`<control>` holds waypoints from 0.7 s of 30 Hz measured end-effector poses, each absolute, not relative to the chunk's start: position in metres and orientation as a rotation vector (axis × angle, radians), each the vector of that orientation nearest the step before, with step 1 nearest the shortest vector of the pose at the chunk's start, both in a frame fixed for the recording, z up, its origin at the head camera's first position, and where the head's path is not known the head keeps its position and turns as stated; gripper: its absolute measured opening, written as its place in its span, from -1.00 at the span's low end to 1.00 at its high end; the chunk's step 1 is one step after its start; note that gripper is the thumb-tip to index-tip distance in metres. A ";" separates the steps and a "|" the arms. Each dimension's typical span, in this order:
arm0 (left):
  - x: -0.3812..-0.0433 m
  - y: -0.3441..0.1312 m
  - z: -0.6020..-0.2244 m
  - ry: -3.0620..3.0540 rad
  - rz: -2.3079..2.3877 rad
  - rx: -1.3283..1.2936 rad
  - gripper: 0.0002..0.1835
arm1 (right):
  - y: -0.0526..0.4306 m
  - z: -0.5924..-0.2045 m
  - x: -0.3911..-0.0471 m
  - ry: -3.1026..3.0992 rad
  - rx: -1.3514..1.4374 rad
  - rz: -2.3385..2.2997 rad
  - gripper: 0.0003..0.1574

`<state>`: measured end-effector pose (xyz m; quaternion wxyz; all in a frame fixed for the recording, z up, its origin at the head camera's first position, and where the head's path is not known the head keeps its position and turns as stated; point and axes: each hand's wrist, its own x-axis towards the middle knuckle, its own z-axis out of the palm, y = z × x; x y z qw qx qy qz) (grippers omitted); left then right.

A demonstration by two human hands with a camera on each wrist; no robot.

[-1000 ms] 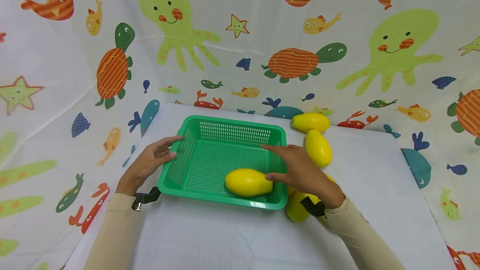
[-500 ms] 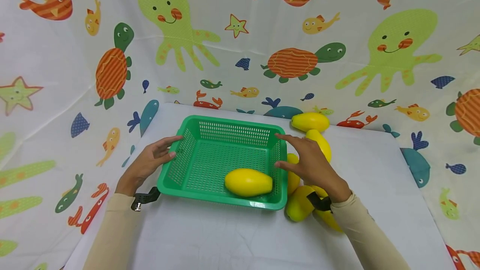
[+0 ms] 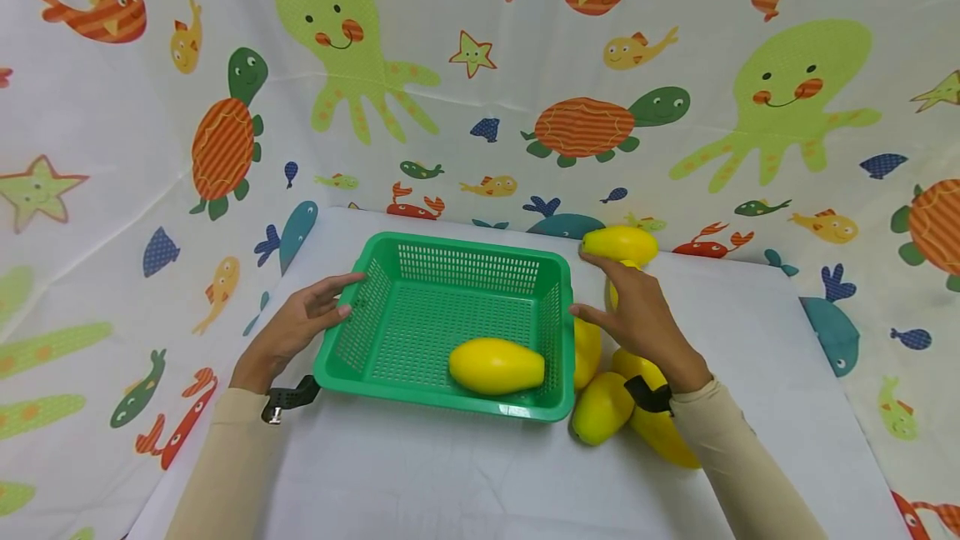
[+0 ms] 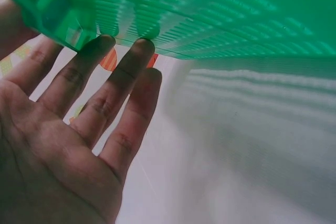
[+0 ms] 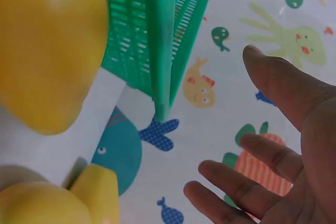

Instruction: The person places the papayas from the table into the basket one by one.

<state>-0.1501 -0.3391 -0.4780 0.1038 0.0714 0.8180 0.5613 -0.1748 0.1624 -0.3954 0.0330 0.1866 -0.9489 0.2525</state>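
Observation:
A green plastic basket (image 3: 450,290) stands on the white table with one yellow papaya (image 3: 497,366) lying inside at its front right. My left hand (image 3: 296,323) is at the basket's left wall; in the left wrist view its fingers (image 4: 126,87) are extended, their tips touching the basket's outer side. Beyond the right rim, my right hand (image 3: 637,315) hovers over more papayas with fingers and thumb spread and nothing between them. Near its fingertips lies the back papaya (image 3: 621,245), and below it a papaya (image 3: 587,352) lies beside the basket's right wall.
Several yellow papayas lie right of the basket, among them a greenish one (image 3: 602,408) and one at the front (image 3: 667,438) by the right wrist. A white cloth (image 3: 600,48) printed with sea animals hangs behind and beside the table.
My right hand has moved from over the basket and its papaya to the right, past the right rim, above the papayas outside. The left hand and the basket have stayed put.

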 end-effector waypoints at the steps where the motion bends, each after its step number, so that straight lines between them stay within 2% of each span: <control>1: -0.150 -0.339 -0.478 2.413 1.655 0.209 -0.44 | 0.164 -0.396 -0.176 -2.922 0.557 0.783 0.01; 21: -0.149 -0.339 -0.478 2.412 1.659 0.192 -0.44 | 0.197 -0.410 -0.196 -3.045 0.247 0.788 0.09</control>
